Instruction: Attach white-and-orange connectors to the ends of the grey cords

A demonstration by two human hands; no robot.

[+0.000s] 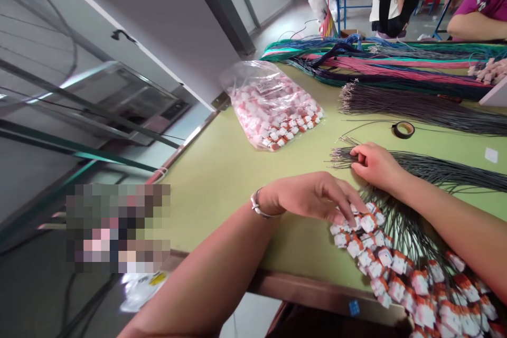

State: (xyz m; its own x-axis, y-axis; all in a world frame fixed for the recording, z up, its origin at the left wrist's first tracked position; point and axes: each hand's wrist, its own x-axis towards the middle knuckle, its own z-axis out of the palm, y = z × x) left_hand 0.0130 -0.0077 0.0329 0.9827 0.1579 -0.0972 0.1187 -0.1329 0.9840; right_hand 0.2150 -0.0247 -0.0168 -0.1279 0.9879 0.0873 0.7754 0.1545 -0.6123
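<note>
My left hand (317, 198), with a bracelet at the wrist, reaches down to the near end of a pile of white-and-orange connectors (368, 222). Its fingers are bent and closed around a connector there, though the fingertips are partly hidden. Black wires run from the connectors under my right forearm. Farther up, my right hand (376, 166) is closed on the black wires (431, 166) of a long bundle, near their stripped ends. The connector pile drapes over the table's front edge at the lower right.
A clear plastic bag (273, 100) of connectors lies behind my hands on the green table (206, 179). To the right are a roll of black tape (403, 130), another dark wire bundle (404, 108) and coloured wires (368, 63). A co-worker's purple sleeve (481, 0) shows at the far right.
</note>
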